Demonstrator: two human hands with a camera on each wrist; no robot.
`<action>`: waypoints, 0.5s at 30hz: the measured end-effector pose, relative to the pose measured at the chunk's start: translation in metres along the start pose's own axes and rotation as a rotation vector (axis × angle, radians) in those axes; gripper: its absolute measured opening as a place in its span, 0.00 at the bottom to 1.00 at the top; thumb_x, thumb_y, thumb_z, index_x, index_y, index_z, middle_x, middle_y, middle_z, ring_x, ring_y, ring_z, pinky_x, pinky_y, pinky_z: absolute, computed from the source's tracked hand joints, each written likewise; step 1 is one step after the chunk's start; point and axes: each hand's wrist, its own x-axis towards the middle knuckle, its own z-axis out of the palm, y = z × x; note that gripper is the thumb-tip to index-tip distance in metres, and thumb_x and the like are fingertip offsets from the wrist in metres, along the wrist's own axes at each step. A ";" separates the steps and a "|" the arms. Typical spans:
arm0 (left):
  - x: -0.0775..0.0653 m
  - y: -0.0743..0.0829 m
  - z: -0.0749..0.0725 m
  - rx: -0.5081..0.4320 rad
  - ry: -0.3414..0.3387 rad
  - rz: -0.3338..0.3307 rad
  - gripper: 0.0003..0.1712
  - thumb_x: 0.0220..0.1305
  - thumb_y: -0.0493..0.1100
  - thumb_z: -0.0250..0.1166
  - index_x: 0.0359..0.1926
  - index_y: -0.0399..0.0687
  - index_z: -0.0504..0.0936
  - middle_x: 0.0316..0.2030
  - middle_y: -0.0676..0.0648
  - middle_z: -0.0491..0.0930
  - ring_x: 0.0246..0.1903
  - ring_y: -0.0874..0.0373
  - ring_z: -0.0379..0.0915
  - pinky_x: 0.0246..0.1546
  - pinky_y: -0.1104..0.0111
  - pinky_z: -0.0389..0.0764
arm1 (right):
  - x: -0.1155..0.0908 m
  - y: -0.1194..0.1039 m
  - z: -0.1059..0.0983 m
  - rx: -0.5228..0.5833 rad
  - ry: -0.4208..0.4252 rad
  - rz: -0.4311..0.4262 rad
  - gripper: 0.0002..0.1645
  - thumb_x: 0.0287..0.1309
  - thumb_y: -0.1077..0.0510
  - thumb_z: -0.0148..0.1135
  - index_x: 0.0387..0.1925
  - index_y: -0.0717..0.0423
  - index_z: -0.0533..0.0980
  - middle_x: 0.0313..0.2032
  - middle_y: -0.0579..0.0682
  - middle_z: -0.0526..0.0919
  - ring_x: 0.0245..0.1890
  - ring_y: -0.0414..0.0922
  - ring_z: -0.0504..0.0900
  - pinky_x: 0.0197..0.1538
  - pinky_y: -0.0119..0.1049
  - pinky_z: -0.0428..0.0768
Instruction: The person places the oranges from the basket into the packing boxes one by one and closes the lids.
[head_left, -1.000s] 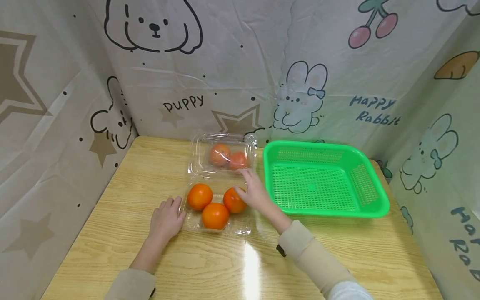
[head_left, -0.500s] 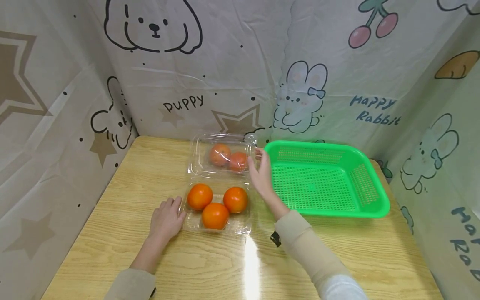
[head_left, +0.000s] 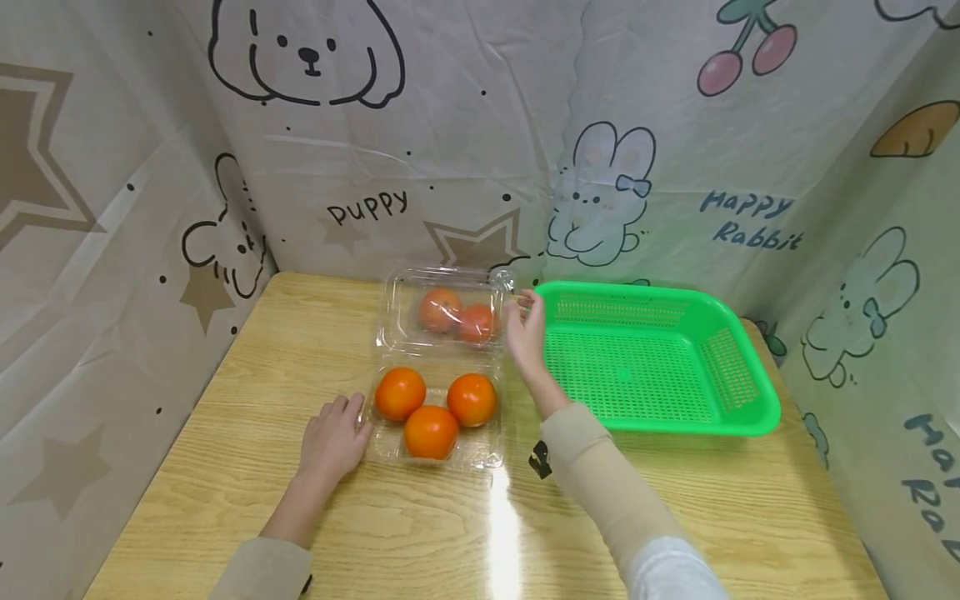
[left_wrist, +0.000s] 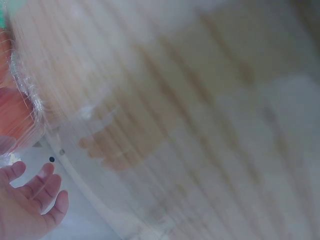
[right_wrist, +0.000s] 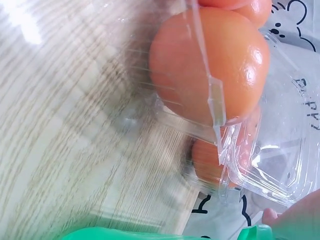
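Note:
A clear plastic clamshell box [head_left: 480, 454] lies unfolded on the table. In its near half sit three smooth round orange fruits [head_left: 431, 433], their kind unclear. Two more orange fruits [head_left: 438, 310] show through the folded-back lid [head_left: 396, 332]. My left hand [head_left: 333, 437] rests beside the box's left edge, fingers relaxed; the left wrist view shows them [left_wrist: 35, 200] loosely bent around nothing. Between the lid's right edge and the green basket is my right hand [head_left: 527, 333], fingers lightly bent, fingertips close to the lid. The right wrist view catches only a bit of that hand [right_wrist: 300, 217].
A green plastic basket [head_left: 660, 427] stands right of the box, close to the right hand. The wooden table [head_left: 405, 517] meets a printed cloth [head_left: 465, 150] at the back and sides. A small black item [head_left: 540, 460] shows beside the right sleeve.
My right hand has left the right-hand fruit and the lid's near edge and moved right and away to the lid's right side. The left hand, box and fruits stay put.

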 end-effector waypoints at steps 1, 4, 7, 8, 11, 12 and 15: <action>0.000 0.000 0.000 0.000 -0.001 0.001 0.28 0.60 0.48 0.54 0.58 0.39 0.65 0.47 0.35 0.70 0.46 0.39 0.66 0.39 0.48 0.68 | 0.001 0.000 0.000 0.000 -0.004 0.021 0.22 0.64 0.59 0.46 0.57 0.62 0.60 0.51 0.62 0.67 0.51 0.56 0.71 0.52 0.45 0.72; 0.000 0.000 0.000 0.002 -0.003 0.000 0.28 0.60 0.48 0.54 0.58 0.38 0.65 0.47 0.34 0.69 0.46 0.39 0.66 0.39 0.48 0.68 | 0.002 -0.001 0.001 -0.005 -0.027 0.082 0.23 0.66 0.56 0.43 0.59 0.62 0.59 0.53 0.62 0.67 0.51 0.55 0.71 0.53 0.45 0.72; 0.000 0.000 0.000 0.001 -0.004 -0.002 0.28 0.60 0.48 0.54 0.58 0.38 0.65 0.47 0.34 0.69 0.46 0.39 0.66 0.39 0.48 0.68 | 0.005 -0.002 0.001 -0.009 -0.051 0.137 0.25 0.67 0.53 0.40 0.61 0.63 0.57 0.53 0.62 0.67 0.52 0.56 0.70 0.54 0.45 0.70; 0.000 0.000 0.000 0.000 -0.004 -0.003 0.28 0.60 0.48 0.54 0.58 0.38 0.65 0.47 0.34 0.69 0.46 0.39 0.66 0.39 0.48 0.68 | 0.006 -0.001 0.001 0.000 -0.059 0.152 0.26 0.67 0.52 0.40 0.61 0.63 0.57 0.53 0.62 0.68 0.53 0.55 0.70 0.55 0.45 0.70; 0.001 0.001 -0.001 -0.003 -0.005 -0.002 0.27 0.60 0.48 0.54 0.58 0.38 0.65 0.47 0.34 0.70 0.46 0.39 0.66 0.39 0.48 0.69 | 0.008 0.000 0.001 0.026 -0.069 0.183 0.26 0.68 0.52 0.39 0.61 0.63 0.58 0.53 0.62 0.69 0.54 0.55 0.70 0.56 0.45 0.69; 0.001 0.001 -0.001 -0.003 -0.006 -0.003 0.27 0.60 0.48 0.54 0.58 0.38 0.65 0.47 0.34 0.70 0.46 0.40 0.66 0.39 0.48 0.69 | 0.009 0.001 0.002 0.031 -0.068 0.193 0.26 0.68 0.52 0.39 0.60 0.63 0.59 0.52 0.61 0.70 0.54 0.54 0.71 0.57 0.44 0.69; 0.001 0.000 -0.001 -0.002 -0.007 -0.001 0.27 0.60 0.48 0.53 0.58 0.38 0.65 0.47 0.34 0.69 0.46 0.39 0.66 0.39 0.48 0.69 | 0.017 0.014 0.004 0.065 -0.051 0.171 0.22 0.67 0.51 0.39 0.54 0.62 0.64 0.47 0.58 0.74 0.50 0.51 0.74 0.54 0.41 0.71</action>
